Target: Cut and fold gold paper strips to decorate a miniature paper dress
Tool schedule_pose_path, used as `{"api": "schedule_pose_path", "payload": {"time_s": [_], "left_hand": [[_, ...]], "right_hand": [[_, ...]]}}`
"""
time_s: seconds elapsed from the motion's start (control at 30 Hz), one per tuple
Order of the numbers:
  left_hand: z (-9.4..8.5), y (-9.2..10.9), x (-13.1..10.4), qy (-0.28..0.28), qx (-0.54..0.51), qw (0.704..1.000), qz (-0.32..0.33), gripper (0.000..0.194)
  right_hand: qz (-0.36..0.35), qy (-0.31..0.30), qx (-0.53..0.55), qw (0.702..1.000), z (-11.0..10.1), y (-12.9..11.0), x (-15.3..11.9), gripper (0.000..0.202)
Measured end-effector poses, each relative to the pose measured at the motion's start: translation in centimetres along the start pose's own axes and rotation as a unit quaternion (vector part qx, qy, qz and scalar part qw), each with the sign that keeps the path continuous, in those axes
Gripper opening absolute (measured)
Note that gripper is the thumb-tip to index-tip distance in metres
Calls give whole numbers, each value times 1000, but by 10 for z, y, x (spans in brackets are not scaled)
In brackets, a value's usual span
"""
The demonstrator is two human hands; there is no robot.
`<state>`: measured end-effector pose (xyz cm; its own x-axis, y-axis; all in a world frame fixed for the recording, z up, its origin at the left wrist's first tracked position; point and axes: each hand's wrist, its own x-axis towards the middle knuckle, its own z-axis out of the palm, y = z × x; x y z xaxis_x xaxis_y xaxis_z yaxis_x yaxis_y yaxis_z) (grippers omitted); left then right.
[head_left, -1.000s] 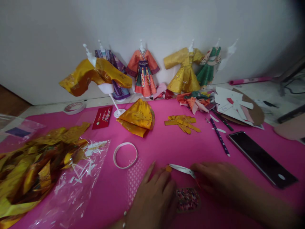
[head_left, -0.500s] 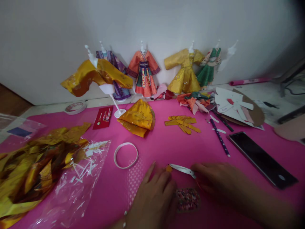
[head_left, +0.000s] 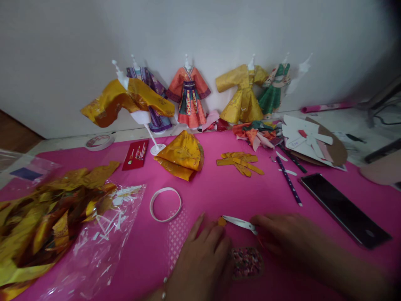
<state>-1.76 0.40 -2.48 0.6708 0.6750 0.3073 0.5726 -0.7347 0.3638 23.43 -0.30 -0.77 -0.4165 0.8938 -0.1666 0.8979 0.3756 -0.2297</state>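
Observation:
My right hand [head_left: 277, 234] is closed on a pair of scissors [head_left: 241, 223] with pale blades and a reddish handle. The blade tips lie at a small yellow fabric piece [head_left: 222, 221]. My left hand [head_left: 205, 255] has its fingers curled over that piece, and only its end shows past the fingertips. Between the hands lies a rectangular thing with a multicoloured speckled pattern [head_left: 247, 262], partly hidden by my left hand. Farther back are several yellow fabric strips [head_left: 240, 161] and a folded golden cloth piece [head_left: 183, 154].
A doll form with a golden top [head_left: 131, 96] stands before several dressed forms along the wall. Yellow scraps [head_left: 46, 221] and a clear plastic bag [head_left: 97, 251] lie left. A tape roll [head_left: 150, 205], a dotted pencil [head_left: 288, 180] and a phone [head_left: 343, 209] surround my hands.

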Motion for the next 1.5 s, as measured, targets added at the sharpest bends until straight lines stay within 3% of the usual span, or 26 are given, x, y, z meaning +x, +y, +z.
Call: {"api": "schedule_pose_path", "payload": {"time_s": [0.4,0.7,0.93,1.5], "left_hand": [[0,0,0,-12,5,1000,3,13],[3,-1,-2,9,4,1000,5,12],[-1,2,0,-15,15,1000,7,14],[0,0,0,-13,8,1000,5,13]], "right_hand": [[7,-2,7,1000,-2,-3,0,21],[1,-7,5,1000,-3,-3,1,19],[1,-13,8,1000,-4,-4,1,21],[-4,9,-7,1000,0,-3,0,21]]}}
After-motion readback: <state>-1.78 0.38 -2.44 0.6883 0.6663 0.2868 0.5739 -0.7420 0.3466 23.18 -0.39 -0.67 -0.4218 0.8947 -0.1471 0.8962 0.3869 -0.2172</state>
